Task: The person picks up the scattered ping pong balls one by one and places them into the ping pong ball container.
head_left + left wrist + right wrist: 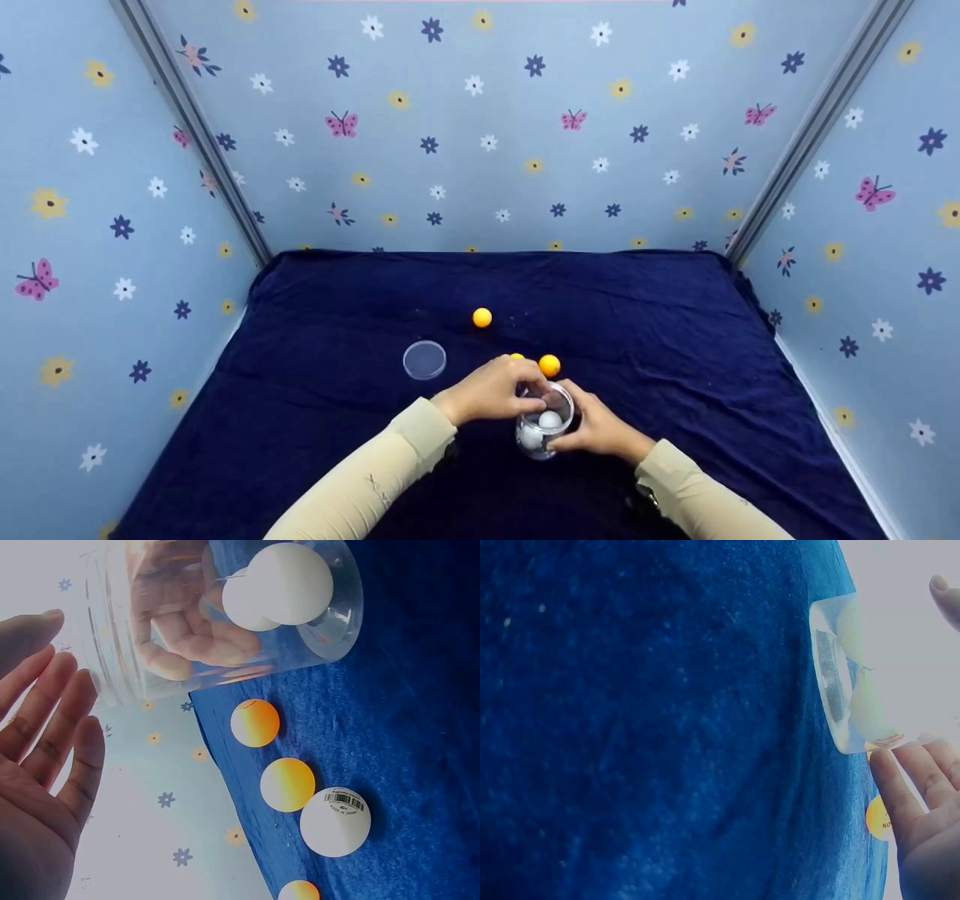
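My right hand (604, 427) grips a clear jar (534, 448) around its side, thumb at the front and fingers behind. Two white ping-pong balls (291, 583) lie at the bottom of the jar. Over the jar's mouth is my left hand (495, 390), its fingers relaxed at the rim with nothing between them in the left wrist view. On the cloth just past the jar sit an orange ping-pong ball (550, 365), another mostly hidden by the left hand, and a white ping-pong ball (335, 829) with a printed barcode.
A third orange ping-pong ball (482, 317) lies farther back on the dark blue cloth (337, 420). Left of it is a clear round lid (424, 360). Flowered blue walls (480, 112) close in the back and both sides.
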`<state>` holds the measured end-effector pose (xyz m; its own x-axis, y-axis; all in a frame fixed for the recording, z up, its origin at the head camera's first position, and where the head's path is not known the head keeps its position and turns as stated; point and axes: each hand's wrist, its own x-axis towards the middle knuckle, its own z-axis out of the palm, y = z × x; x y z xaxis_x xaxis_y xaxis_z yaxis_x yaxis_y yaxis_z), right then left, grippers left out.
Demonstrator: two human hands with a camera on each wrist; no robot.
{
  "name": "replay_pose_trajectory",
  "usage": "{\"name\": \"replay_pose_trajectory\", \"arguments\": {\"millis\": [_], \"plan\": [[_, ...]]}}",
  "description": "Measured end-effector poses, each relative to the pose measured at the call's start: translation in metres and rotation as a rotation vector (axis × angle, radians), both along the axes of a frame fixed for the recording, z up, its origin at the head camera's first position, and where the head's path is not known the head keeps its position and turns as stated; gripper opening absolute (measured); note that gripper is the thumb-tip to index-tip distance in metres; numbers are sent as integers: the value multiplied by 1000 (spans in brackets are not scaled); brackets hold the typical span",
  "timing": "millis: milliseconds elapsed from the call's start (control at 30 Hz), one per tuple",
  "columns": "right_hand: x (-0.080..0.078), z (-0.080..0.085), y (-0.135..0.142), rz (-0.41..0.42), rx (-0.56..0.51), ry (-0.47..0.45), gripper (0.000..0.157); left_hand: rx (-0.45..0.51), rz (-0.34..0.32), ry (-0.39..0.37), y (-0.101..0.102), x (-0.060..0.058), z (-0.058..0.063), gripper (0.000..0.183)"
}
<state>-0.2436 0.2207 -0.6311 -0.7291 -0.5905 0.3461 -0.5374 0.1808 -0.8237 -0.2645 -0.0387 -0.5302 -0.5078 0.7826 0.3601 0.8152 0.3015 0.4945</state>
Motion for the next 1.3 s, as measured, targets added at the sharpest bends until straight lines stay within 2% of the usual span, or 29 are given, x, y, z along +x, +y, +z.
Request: {"name": "replay_pose_trajectory", "arguments": {"millis": [500, 967, 1300], "plan": [[0, 0, 1, 3, 5, -8, 80, 107, 2, -44, -3, -5, 2, 18], [2, 3, 0, 3, 9, -58, 80, 155, 55, -49, -12, -10, -1, 23], [3, 4, -1, -7, 25, -46, 79, 183, 86, -56, -18, -13, -4, 22]]}}
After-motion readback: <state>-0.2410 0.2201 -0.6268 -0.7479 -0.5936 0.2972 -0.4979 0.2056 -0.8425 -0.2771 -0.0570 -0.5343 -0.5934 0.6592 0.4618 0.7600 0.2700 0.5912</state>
